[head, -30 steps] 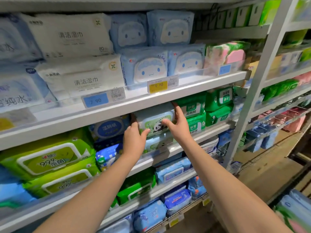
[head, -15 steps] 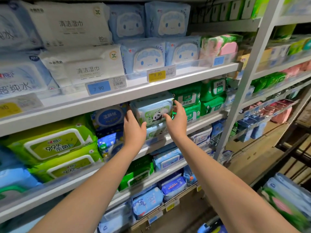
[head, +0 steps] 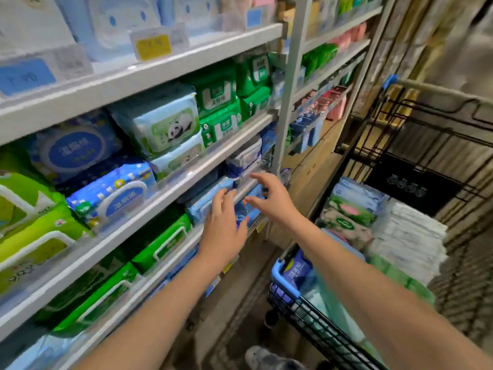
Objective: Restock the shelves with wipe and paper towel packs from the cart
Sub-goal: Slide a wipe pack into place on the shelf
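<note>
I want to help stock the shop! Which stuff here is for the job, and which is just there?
For the job: cart, white paper towel stack in it, panda wipe pack on the shelf, left hand, right hand, both empty.
Just there: yellow price tag, blue price tag, shoe.

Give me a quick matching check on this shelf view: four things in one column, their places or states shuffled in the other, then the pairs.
Things:
1. light blue plastic wipe pack with a panda print
2. white stack of paper towel packs
3. yellow rectangular price tag
4. right hand

Places or states:
A. in the black wire cart
B. open, holding nothing
C. on the front edge of the white upper shelf
D. stacked on a second panda pack, left of the green wipe packs

Pairs: 1-D, 2-A, 3-C, 4-B.
</note>
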